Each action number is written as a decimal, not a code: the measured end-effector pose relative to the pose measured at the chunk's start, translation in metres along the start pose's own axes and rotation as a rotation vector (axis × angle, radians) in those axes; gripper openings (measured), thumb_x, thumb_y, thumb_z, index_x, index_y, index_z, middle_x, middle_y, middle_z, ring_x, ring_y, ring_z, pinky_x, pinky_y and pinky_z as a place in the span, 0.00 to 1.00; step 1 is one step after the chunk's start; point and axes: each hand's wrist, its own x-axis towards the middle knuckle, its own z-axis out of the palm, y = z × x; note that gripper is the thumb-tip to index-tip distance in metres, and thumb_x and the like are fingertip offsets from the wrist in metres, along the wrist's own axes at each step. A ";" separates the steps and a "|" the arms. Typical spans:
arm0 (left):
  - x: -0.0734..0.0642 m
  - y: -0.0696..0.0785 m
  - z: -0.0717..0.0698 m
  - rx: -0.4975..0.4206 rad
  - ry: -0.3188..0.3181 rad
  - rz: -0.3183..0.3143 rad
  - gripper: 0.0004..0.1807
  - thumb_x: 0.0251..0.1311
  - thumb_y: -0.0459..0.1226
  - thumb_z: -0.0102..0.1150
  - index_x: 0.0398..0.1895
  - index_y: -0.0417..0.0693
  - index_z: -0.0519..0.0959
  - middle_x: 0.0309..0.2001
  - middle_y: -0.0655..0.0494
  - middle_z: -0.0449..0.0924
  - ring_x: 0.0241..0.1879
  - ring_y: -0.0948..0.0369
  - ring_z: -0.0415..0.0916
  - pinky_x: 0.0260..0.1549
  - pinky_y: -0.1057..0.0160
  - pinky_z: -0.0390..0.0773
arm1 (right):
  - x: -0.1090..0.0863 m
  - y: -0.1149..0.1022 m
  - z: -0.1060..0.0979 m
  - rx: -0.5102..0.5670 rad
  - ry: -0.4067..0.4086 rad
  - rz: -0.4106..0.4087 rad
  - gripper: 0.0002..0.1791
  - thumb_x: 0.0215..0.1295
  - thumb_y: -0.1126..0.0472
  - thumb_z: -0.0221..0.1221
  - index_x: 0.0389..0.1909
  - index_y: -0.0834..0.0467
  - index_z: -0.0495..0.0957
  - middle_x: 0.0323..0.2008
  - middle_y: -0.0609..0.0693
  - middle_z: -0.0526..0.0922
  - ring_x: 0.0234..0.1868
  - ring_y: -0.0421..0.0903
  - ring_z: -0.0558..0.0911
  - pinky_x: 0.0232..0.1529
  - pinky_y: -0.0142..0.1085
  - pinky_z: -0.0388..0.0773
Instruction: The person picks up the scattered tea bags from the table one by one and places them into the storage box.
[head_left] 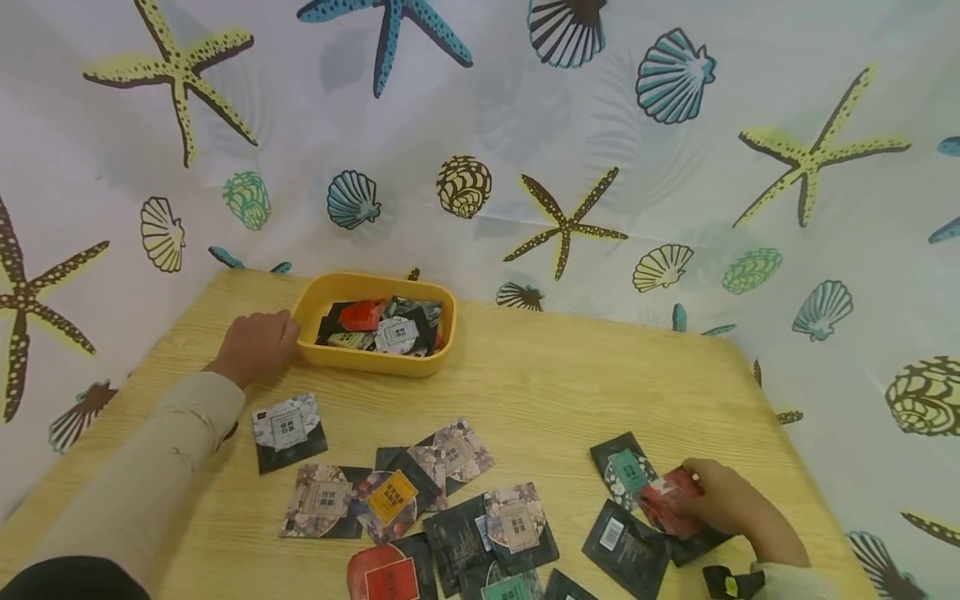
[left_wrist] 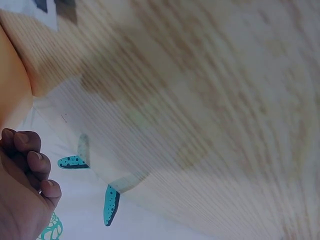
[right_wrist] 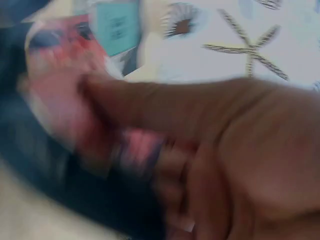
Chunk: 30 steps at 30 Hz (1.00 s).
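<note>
My left hand (head_left: 258, 342) is at the left rim of a yellow plastic bin (head_left: 375, 360); the left wrist view shows its fingers (left_wrist: 37, 160) curled close beside the bin's wall (left_wrist: 12, 80). Small sachets, among them a red one (head_left: 360, 316) and a white-labelled one (head_left: 396, 334), lie in the bin. At the right, my right hand (head_left: 716, 496) pinches a red sachet (head_left: 669, 500), thumb on top, over a black sachet (head_left: 701, 546). A green-labelled sachet (head_left: 628, 471) and a barcoded black sachet (head_left: 626, 550) lie next to it. The right wrist view is blurred.
Several sachets overlap at the front middle, including an orange-labelled one (head_left: 392, 497) and a pale floral one (head_left: 519, 521). A single white-labelled sachet (head_left: 288, 429) lies below the bin. The wooden table (head_left: 562, 375) meets a cloth backdrop (head_left: 480, 125) printed with starfish and shells.
</note>
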 end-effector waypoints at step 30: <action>-0.001 0.001 0.003 0.016 0.031 -0.001 0.20 0.71 0.38 0.30 0.20 0.45 0.66 0.17 0.55 0.59 0.19 0.57 0.60 0.22 0.62 0.58 | 0.219 -0.260 0.070 0.779 0.108 -0.065 0.37 0.68 0.73 0.54 0.76 0.66 0.53 0.59 0.67 0.79 0.51 0.55 0.87 0.53 0.41 0.82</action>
